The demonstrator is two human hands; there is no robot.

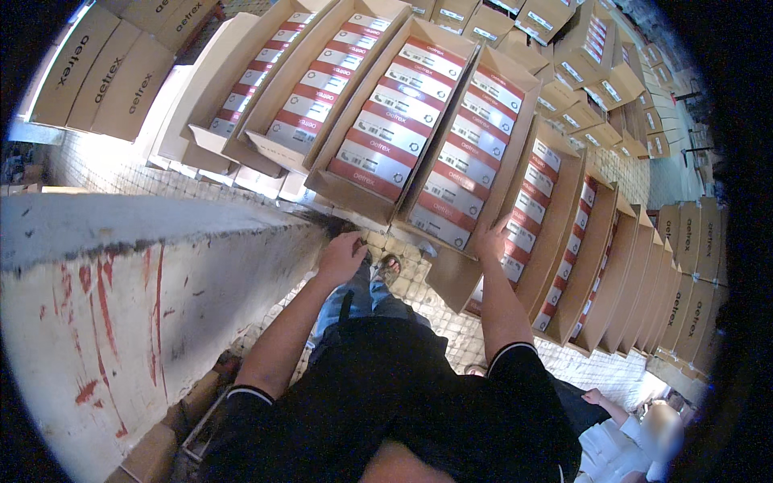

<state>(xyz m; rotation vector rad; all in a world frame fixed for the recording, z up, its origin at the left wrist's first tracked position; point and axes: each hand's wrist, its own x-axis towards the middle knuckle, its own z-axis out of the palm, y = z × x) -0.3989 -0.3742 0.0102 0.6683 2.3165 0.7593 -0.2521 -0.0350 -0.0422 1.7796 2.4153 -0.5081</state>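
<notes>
Open cardboard cartons [503,187] stand in a long row before me, each packed with white-and-red shoe boxes [459,161]. My right hand [489,240] is at the near end of one carton, its fingers bent over the wall between that carton and the one to its right. The fingertips are close to the boxes inside. My left hand [345,256] hangs in the air near the end of the pale wall, holding nothing, with its fingers loosely bent and apart.
A pale, red-streaked low wall [121,322] runs along my left. Closed cartons [105,72] are stacked at the far left, more cartons [580,88] at the far right. Another person [624,451] is behind me at the lower right. The floor [451,322] is tiled.
</notes>
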